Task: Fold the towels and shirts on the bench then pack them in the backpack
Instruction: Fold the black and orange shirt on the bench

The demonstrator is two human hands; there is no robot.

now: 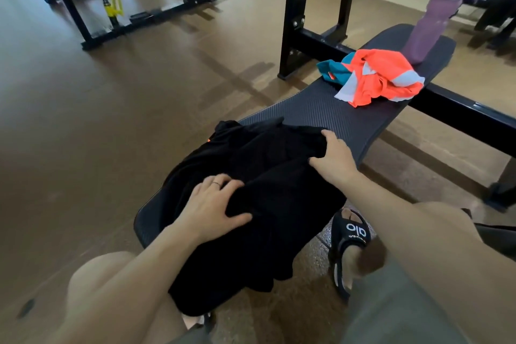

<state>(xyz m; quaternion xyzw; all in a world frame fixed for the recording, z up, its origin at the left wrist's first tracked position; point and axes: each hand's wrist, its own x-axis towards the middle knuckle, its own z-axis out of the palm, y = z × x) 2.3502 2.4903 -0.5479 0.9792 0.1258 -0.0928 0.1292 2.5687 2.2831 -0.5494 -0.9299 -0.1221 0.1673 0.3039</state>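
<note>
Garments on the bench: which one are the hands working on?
The black garment at the near end; both the left hand and right hand rest on it. The orange garment and teal one lie untouched farther along.

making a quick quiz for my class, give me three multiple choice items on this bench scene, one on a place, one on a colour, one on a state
1. Where does the water bottle stand?
A. on the floor
B. at the far end of the bench
C. on the black garment

2. What colour is the garment under both hands?
A. black
B. white
C. yellow

3. How does the orange and teal clothing lie?
A. neatly folded
B. hung on the rack
C. in a loose crumpled heap

Answers:
1 B, the bottle stands upright on the pad beyond the bright clothing.
2 A, the left hand and the right hand both rest on the black garment.
3 C, its edges stick out unevenly, with no clean fold.
</note>
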